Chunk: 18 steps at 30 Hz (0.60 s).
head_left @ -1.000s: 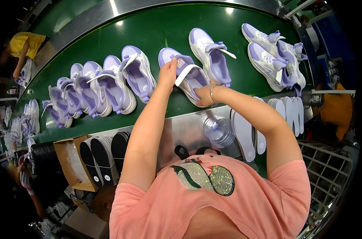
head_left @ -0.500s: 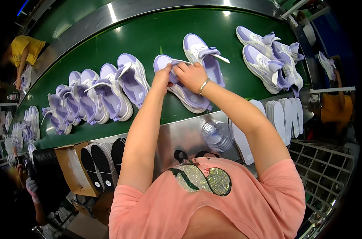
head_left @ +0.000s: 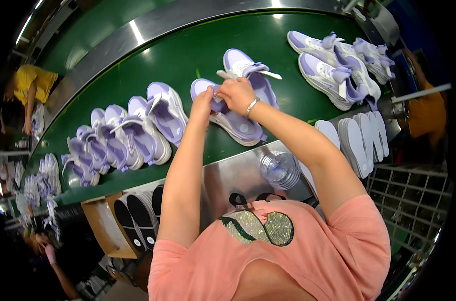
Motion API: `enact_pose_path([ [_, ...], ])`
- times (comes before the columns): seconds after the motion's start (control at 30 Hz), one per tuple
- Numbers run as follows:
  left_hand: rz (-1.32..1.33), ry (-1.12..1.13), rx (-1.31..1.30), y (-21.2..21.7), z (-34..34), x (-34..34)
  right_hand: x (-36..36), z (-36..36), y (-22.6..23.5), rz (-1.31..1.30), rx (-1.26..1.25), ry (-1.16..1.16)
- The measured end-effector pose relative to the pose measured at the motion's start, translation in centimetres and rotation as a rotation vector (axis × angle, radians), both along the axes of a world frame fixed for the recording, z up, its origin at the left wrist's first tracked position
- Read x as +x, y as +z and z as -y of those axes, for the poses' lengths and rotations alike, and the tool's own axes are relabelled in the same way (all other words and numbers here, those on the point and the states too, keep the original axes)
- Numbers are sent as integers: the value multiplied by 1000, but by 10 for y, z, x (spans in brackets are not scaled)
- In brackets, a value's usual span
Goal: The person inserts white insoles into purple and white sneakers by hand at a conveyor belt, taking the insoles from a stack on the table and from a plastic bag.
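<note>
A lilac and white sneaker [head_left: 238, 129] lies on the green belt in front of me, toe pointing away and to the left. At the left edge of its opening, my left hand [head_left: 203, 104] is closed, thumb up by the tongue. My right hand [head_left: 236, 95] pinches at the tongue and lace area from the other side; its fingers hide what exactly they grip. A short white strip sticks out just above the right fingers. Beyond the right hand rests a matching sneaker [head_left: 269, 88], its tongue pulled up and lying over its opening.
Several like sneakers [head_left: 168, 113] stand in a row on the left; more sneakers [head_left: 324, 78] lie at the right. Along the metal edge [head_left: 223, 175] are clear round plastic pieces [head_left: 279, 169], white insoles [head_left: 352, 145], black insoles [head_left: 137, 218] and a cardboard box [head_left: 105, 226]. A person in yellow [head_left: 35, 83] works far left.
The whole view has turned slightly. Both hands stay at the same sneaker; the white strip, lying slanted across above the right fingers before, now shows shorter and at another angle.
</note>
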<state>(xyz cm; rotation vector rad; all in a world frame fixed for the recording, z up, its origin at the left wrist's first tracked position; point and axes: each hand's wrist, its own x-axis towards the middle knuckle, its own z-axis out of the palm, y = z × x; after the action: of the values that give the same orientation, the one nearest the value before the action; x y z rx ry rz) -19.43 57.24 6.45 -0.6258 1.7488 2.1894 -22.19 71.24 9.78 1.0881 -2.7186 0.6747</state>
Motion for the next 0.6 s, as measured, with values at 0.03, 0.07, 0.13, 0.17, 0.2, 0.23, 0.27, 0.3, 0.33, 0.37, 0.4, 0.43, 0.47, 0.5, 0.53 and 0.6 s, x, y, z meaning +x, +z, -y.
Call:
enact_pose_path([
  [0.03, -222, 53, -247, -16, 8, -1, 13, -5, 10, 27, -141, 32],
  [0.07, -436, 103, -536, -31, 24, -3, 23, -13, 24, 65, -213, 81],
  [0.13, -379, 149, -773, -12, 33, -7, 50, -59, 50, 147, -323, 117],
  [0.17, -343, 82, -898, 13, 31, -7, 68, -84, 56, 225, -306, 67],
  [0.2, -401, 77, -896, 8, 48, -9, 90, -99, 63, 304, -302, 43],
  [0.23, -477, 142, -851, 5, 54, -10, 112, -118, 64, 285, -154, 18],
  [0.27, -555, 210, -795, 7, 50, -13, 132, -134, 66, 265, 0, -10],
  [0.3, -691, 345, -1175, 19, 45, -11, 153, -143, 61, 244, 184, -19],
  [0.33, -826, 488, -1548, 33, 35, -11, 173, -151, 55, 239, 220, -70],
  [0.37, -918, 427, -1451, 50, 16, -11, 190, -156, 49, 231, 252, -109],
  [0.4, -1000, 368, -1360, 68, -9, -6, 200, -160, 47, 223, 278, -138],
  [0.43, -1078, 309, -1274, 77, -32, 0, 203, -163, 55, 252, 224, -178],
  [0.47, -1079, 132, -1195, 77, -50, -1, 204, -171, 55, 206, 140, -261],
  [0.5, -1050, 11, -1175, 76, -65, -4, 201, -183, 56, 155, 57, -332],
  [0.53, -999, -71, -1196, 63, -76, -12, 197, -197, 55, 105, -26, -405],
  [0.6, -885, -154, -1239, 40, -101, -23, 195, -257, 21, 259, 3, -669],
])
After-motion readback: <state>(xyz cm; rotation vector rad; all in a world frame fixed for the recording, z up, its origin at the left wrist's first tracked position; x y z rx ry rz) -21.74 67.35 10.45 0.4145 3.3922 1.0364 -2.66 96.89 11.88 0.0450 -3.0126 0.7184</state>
